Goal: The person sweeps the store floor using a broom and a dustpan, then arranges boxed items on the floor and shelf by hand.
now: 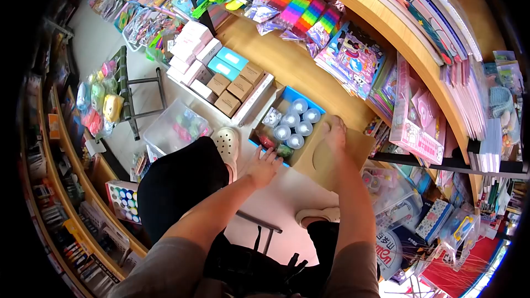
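A blue-rimmed open box (pixel 310 99) holds several clear round-topped containers (pixel 295 141), a small patterned packet (pixel 271 117) and red and green items (pixel 285 150). My left hand (pixel 261 169) is at the box's near left edge, fingers spread, nothing visible in its grip. Whether the fingertips touch the box I cannot tell. To the right is a brown cardboard piece (pixel 353 153) with a curved cut-out. My right hand (pixel 335 133) is closed over its far part, with some fingertips hidden.
A white tray (pixel 253 106) of small white, blue and brown boxes stands at the left of the blue box. Nearby is a clear plastic bin (pixel 175 127). Wooden shelves (pixel 425 38) with stationery curve along the right. A folding stool (pixel 130 91) stands at the left.
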Action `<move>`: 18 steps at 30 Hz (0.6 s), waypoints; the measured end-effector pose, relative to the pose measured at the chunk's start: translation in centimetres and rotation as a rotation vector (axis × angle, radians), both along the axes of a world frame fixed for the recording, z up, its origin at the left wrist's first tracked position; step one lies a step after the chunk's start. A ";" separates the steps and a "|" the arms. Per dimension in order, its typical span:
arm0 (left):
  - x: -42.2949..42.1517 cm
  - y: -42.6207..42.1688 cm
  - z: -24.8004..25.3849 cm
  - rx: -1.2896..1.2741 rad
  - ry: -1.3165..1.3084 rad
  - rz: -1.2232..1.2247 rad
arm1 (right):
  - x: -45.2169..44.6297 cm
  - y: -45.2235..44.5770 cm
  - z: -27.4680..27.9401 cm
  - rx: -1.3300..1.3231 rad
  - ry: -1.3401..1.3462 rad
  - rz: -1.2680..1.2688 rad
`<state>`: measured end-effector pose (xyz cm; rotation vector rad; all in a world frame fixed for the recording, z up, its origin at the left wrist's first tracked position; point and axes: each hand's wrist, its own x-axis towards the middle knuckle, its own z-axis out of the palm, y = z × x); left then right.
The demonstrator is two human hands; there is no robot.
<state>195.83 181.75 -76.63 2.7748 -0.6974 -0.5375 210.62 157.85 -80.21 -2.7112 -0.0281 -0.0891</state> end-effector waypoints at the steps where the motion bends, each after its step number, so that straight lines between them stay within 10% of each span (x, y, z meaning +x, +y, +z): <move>1: 0.2 0.1 -0.4 -0.021 -0.034 0.012 | 1.1 0.2 -0.4 -0.003 0.031 -0.003; 10: 2.5 0.5 -2.9 -0.223 -0.131 0.078 | 6.2 -1.6 -1.5 0.217 0.616 0.128; 18: 2.8 0.7 -2.7 -0.285 -0.088 0.084 | 4.2 -0.1 -0.7 0.063 0.071 0.261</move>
